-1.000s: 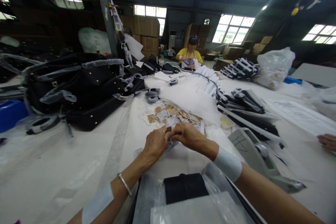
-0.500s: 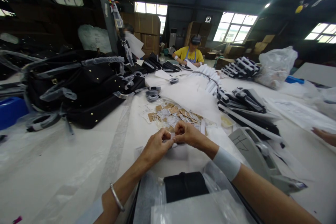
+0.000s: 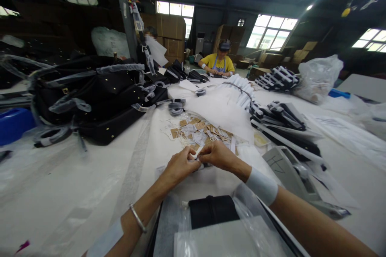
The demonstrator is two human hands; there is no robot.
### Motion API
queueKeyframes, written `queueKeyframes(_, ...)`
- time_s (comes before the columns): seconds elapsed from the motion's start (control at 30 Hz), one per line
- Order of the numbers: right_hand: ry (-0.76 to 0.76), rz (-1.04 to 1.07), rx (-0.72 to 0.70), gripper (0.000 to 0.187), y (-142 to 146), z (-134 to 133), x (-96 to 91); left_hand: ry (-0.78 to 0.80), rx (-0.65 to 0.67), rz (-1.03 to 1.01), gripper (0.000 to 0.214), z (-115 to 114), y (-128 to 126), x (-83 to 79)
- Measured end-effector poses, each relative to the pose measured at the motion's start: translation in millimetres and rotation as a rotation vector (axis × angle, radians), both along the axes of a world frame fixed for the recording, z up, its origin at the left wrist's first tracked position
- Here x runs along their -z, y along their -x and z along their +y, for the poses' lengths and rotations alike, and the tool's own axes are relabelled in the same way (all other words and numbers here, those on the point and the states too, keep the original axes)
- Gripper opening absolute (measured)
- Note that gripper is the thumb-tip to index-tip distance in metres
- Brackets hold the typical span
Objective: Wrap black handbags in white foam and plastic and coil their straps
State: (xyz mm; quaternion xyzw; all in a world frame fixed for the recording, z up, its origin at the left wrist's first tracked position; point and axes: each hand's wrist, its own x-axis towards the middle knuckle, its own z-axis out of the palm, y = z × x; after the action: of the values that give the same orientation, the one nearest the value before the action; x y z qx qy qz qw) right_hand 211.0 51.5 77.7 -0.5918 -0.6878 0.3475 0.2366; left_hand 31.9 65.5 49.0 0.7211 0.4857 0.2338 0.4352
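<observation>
My left hand (image 3: pixel 180 165) and my right hand (image 3: pixel 216 154) meet over the white table, both pinched on a small white tag (image 3: pixel 197 153) held between their fingertips. Just beyond them lies a heap of brown and white tags (image 3: pixel 199 130). Close to me, under my forearms, a folded black item (image 3: pixel 213 211) sits inside a clear plastic bag (image 3: pixel 241 237). My left wrist carries a metal bangle, my right wrist a white band.
Black handbags (image 3: pixel 96 96) wrapped in plastic pile up at the left. A grey tape dispenser (image 3: pixel 291 172) stands at the right, with black-and-white straps (image 3: pixel 280 116) behind it. A person in yellow (image 3: pixel 219 63) works at the far end. Tape rolls (image 3: pixel 175 108) lie mid-table.
My hands stayed together by the tag heap, working the small white tag between the fingers. A co-worker's hand at the right edge has gone out of view.
</observation>
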Motion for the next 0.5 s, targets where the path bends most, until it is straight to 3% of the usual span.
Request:
queueKeyframes(0.1,0.000,-0.012,-0.014,0.012,2,1,-3.0,0.022,0.056,0.016,0.013,2,1,-1.3)
queueKeyframes(0.23,-0.071,-0.116,-0.055,0.015,7,2,-9.8,0.082,0.088,-0.034,0.018,5,1,0.8)
queueKeyframes(0.37,-0.268,-0.359,-0.084,0.024,15,-4,-12.4,0.140,0.132,-0.137,0.020,10,4,5.7)
queueKeyframes(0.5,-0.534,-0.594,-0.123,0.016,20,-13,-2.5,0.221,0.171,-0.267,0.019,13,8,9.7)
